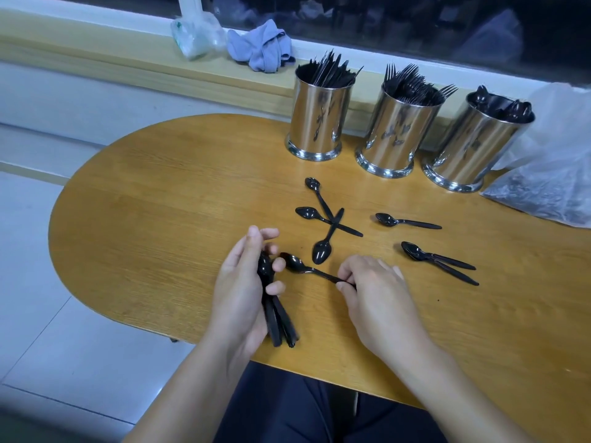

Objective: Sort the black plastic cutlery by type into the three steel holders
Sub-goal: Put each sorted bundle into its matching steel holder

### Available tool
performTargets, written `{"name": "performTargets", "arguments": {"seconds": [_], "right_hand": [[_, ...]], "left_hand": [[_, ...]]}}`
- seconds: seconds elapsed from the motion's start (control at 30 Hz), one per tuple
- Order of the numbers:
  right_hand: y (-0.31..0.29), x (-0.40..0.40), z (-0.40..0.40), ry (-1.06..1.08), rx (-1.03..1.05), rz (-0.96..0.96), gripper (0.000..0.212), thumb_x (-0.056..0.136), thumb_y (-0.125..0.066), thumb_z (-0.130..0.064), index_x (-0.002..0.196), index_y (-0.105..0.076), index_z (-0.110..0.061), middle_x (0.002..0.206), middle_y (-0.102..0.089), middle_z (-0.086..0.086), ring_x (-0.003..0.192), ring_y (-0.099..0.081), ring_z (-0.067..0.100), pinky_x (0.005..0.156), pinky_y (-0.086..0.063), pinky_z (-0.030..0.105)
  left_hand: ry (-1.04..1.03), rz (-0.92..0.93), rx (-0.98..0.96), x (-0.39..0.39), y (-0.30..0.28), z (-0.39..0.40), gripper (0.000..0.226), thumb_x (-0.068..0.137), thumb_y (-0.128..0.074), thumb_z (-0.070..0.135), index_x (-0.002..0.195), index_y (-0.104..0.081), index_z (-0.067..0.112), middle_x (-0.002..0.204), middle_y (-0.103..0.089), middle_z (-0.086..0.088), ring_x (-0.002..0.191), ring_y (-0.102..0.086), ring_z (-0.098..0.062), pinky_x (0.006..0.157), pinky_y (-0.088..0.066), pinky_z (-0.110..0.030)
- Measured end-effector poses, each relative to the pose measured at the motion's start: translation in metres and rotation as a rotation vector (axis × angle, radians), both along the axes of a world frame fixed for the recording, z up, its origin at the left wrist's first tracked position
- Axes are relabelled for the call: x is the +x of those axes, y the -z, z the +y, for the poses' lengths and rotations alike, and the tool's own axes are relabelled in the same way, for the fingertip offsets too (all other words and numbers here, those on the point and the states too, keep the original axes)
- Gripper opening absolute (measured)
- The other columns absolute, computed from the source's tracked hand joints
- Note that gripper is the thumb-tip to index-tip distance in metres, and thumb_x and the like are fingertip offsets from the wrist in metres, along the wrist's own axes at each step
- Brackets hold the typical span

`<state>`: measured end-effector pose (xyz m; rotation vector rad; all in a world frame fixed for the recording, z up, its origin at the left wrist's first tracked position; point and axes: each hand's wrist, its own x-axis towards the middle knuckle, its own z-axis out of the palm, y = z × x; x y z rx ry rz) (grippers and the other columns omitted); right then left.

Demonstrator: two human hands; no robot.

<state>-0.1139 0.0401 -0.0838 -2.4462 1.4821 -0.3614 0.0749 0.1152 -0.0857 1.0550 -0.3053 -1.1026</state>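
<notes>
My left hand (244, 282) grips a bundle of black spoons (277, 318), bowls up, handles pointing down toward me. My right hand (374, 292) pinches the handle end of a single black spoon (295, 263) whose bowl lies close to my left fingers. Several loose black spoons lie on the wooden table (144, 219): three crossed (326, 215), one alone (406, 221) and a nested pair (438, 262). At the back stand three steel holders: the left one with knives (316, 123), the middle one with forks (396, 135) and the right one with spoons (473, 148).
A clear plastic bag (550, 174) with more dark cutlery sits at the right, beside the spoon holder. On the window ledge lie a crumpled plastic bag (195, 36) and a blue-grey cloth (260, 47). The table's rounded edge drops off to the left over a tiled floor.
</notes>
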Motion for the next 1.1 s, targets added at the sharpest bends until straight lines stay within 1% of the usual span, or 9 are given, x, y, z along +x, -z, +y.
{"name": "performTargets", "arguments": {"seconds": [0.1, 0.2, 0.27, 0.37, 0.5, 0.6, 0.7, 0.9, 1.1], "right_hand": [[0.002, -0.005, 0.002, 0.011, 0.088, -0.110, 0.013, 0.104, -0.072, -0.027, 0.112, -0.071, -0.036, 0.094, -0.061, -0.021, 0.094, -0.055, 0.002, 0.097, -0.047, 0.033], [-0.010, -0.009, 0.007, 0.080, 0.330, -0.480, 0.013, 0.100, -0.077, -0.022, 0.095, -0.077, -0.034, 0.083, -0.068, -0.015, 0.077, -0.060, 0.002, 0.075, -0.052, 0.019], [-0.026, -0.008, 0.015, 0.068, 0.564, -0.700, 0.009, 0.098, -0.080, -0.022, 0.096, -0.082, -0.030, 0.091, -0.075, -0.008, 0.083, -0.067, 0.009, 0.079, -0.054, 0.018], [-0.038, 0.001, 0.026, -0.007, 0.793, -0.746, 0.007, 0.096, -0.083, -0.020, 0.098, -0.085, -0.026, 0.098, -0.078, 0.004, 0.091, -0.071, 0.019, 0.086, -0.058, 0.023], [-0.037, 0.011, 0.027, 0.000, 0.803, -0.733, 0.007, 0.091, -0.088, -0.020, 0.097, -0.086, -0.022, 0.086, -0.076, -0.004, 0.081, -0.067, 0.008, 0.080, -0.058, 0.021], [-0.038, 0.011, 0.017, -0.062, 0.722, -0.684, 0.006, 0.095, -0.084, -0.029, 0.095, -0.086, -0.023, 0.088, -0.079, 0.002, 0.076, -0.066, 0.009, 0.075, -0.057, 0.026], [-0.030, 0.008, -0.015, -0.009, 0.348, -0.578, 0.007, 0.100, -0.079, -0.032, 0.096, -0.083, -0.029, 0.084, -0.075, -0.008, 0.074, -0.064, 0.004, 0.074, -0.056, 0.030], [-0.005, 0.033, -0.098, 0.021, -0.046, -0.214, 0.033, 0.101, -0.070, -0.052, 0.122, -0.076, -0.027, 0.107, -0.064, -0.012, 0.099, -0.061, 0.011, 0.094, -0.056, 0.036], [0.002, 0.066, -0.140, 0.024, -0.090, 0.031, 0.026, 0.102, -0.068, -0.051, 0.108, -0.073, -0.026, 0.101, -0.066, -0.007, 0.104, -0.061, 0.020, 0.106, -0.047, 0.042]], "left_hand": [[-0.021, -0.050, 0.016, -0.003, 0.000, 0.000, 0.036, 0.109, -0.067, 0.045, 0.124, -0.080, 0.015, 0.094, -0.060, 0.002, 0.073, -0.052, -0.008, 0.049, -0.038, -0.021], [-0.055, -0.101, 0.034, -0.007, -0.003, -0.003, 0.041, 0.106, -0.068, 0.054, 0.123, -0.078, 0.017, 0.094, -0.057, 0.003, 0.072, -0.049, -0.008, 0.052, -0.036, -0.023], [-0.066, -0.096, 0.000, -0.011, -0.005, -0.005, 0.055, 0.100, -0.071, 0.063, 0.130, -0.073, 0.016, 0.096, -0.057, 0.004, 0.073, -0.049, -0.009, 0.055, -0.035, -0.025], [-0.046, -0.060, -0.077, -0.018, -0.008, -0.008, 0.065, 0.093, -0.077, 0.065, 0.136, -0.069, 0.017, 0.094, -0.059, 0.002, 0.074, -0.051, -0.011, 0.061, -0.040, -0.028], [-0.038, -0.033, -0.106, -0.025, -0.008, -0.013, 0.035, 0.104, -0.073, 0.042, 0.131, -0.073, 0.020, 0.096, -0.059, -0.001, 0.081, -0.054, -0.013, 0.071, -0.046, -0.032], [-0.051, 0.023, -0.121, -0.021, -0.006, -0.016, 0.028, 0.109, -0.069, 0.028, 0.137, -0.068, 0.023, 0.093, -0.057, -0.001, 0.077, -0.050, -0.014, 0.068, -0.044, -0.032], [-0.039, 0.108, -0.131, -0.012, -0.002, -0.016, 0.039, 0.108, -0.072, 0.026, 0.146, -0.064, 0.030, 0.092, -0.054, 0.000, 0.074, -0.047, -0.012, 0.067, -0.043, -0.030], [0.012, 0.114, -0.110, -0.005, 0.004, -0.017, 0.046, 0.101, -0.078, 0.024, 0.144, -0.066, 0.036, 0.098, -0.057, 0.002, 0.072, -0.050, -0.009, 0.056, -0.050, -0.022], [0.037, 0.109, -0.088, -0.002, 0.007, -0.021, 0.025, 0.092, -0.085, 0.026, 0.103, -0.065, 0.017, 0.091, -0.057, -0.001, 0.072, -0.045, -0.008, 0.045, -0.039, -0.017]]}}
